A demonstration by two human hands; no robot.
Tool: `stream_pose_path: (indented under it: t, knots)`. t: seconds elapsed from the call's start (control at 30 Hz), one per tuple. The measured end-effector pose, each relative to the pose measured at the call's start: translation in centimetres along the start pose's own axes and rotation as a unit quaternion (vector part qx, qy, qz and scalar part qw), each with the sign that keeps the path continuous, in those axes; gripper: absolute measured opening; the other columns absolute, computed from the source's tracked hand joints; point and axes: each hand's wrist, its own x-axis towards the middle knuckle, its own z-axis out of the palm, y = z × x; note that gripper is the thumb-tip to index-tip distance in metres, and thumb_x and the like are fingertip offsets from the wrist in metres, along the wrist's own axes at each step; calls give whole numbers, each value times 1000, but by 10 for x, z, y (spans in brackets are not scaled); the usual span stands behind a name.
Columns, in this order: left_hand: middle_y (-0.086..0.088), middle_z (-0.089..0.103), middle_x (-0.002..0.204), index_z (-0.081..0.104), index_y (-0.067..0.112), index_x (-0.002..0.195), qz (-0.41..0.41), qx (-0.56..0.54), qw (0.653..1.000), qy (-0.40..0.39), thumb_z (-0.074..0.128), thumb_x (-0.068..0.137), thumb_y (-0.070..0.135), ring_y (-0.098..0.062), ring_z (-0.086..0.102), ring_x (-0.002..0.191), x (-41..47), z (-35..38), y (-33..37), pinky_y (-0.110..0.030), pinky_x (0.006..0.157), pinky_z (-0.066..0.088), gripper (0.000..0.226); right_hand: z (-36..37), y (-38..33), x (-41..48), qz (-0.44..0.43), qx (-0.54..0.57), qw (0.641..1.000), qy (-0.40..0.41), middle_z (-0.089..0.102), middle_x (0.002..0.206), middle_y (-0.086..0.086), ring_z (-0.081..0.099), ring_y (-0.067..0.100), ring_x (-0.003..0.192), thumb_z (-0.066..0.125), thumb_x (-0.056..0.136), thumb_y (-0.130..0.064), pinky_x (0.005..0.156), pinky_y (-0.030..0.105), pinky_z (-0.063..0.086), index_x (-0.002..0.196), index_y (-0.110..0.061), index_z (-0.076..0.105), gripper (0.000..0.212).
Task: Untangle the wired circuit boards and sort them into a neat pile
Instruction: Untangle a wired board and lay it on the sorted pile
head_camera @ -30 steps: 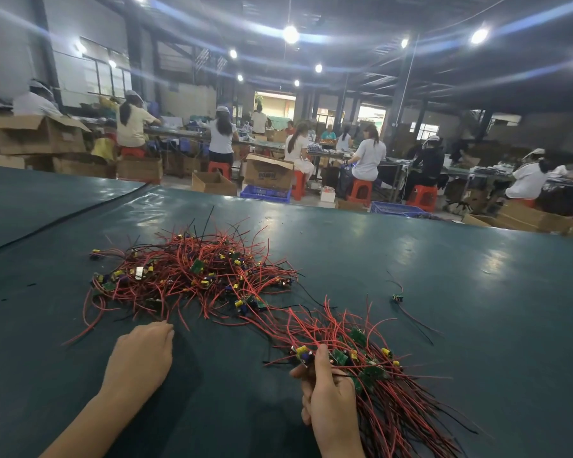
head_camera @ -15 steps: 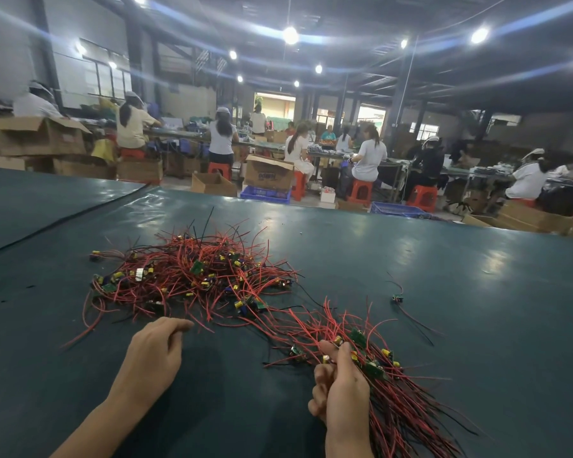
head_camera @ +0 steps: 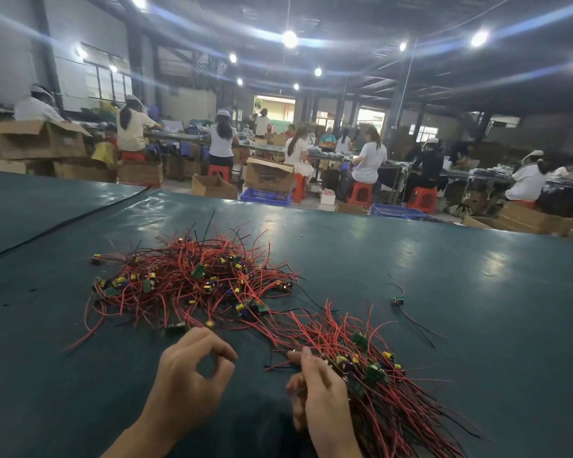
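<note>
Factory floor: seated workers [head_camera: 368,163], cartons [head_camera: 268,175]

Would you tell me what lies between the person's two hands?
In the head view, bare green mat lies between the left hand and right hand, crossed by a few wire ends from the sorted bundle.

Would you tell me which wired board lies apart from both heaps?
The lone board at far right; all others sit in the tangled heap or the sorted bundle.

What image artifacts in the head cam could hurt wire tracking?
Head view: ceiling lamps flare into blue streaks; glare sheens the green table; wide-angle bows straight lines; background workers are soft; the tangled pile and sorted bundle by the right hand read sharp.
</note>
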Motion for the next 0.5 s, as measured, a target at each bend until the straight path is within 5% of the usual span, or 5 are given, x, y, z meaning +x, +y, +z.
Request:
stream_pose_path:
  t: [0.17, 0.27, 0.4, 0.5]
  knots:
    - [13, 59, 70, 66, 17, 62, 77, -99, 987, -101, 57, 67, 9, -3, 57, 67, -13, 18, 23, -17, 61, 46, 13, 7, -3, -5, 23, -13, 999, -46, 72, 73, 8, 54, 14, 49, 52, 97, -30, 42, 19, 40, 95, -11, 69, 26]
    - [15, 62, 73, 67, 18, 65, 63, -163, 970, -169, 56, 65, 6, 1, 63, 76, -19, 23, 25, -18, 79, 52, 16, 8, -1, -6, 6, -34, 998, -56, 74, 73, 5, 57, 13, 53, 56, 96, -17, 49, 19, 46, 93, -7, 71, 18]
    - [1, 67, 67, 67, 22, 80, -95, -241, 945, -200, 51, 79, 10, -12, 63, 65, -19, 22, 20, -25, 66, 50, 20, 7, 5, -5, -17, -104, 993, -48, 75, 78, 5, 67, 14, 70, 53, 95, -4, 73, 32, 57, 89, -15, 74, 24]
    - [-10, 68, 64, 70, 18, 77, -246, -236, 925, -169, 43, 101, 25, -18, 63, 58, -12, 25, 16, -28, 58, 49, 37, 8, 5, -7, -19, -115, 991, -62, 75, 79, -2, 61, 8, 62, 49, 97, -1, 64, 21, 51, 103, -22, 66, 28]
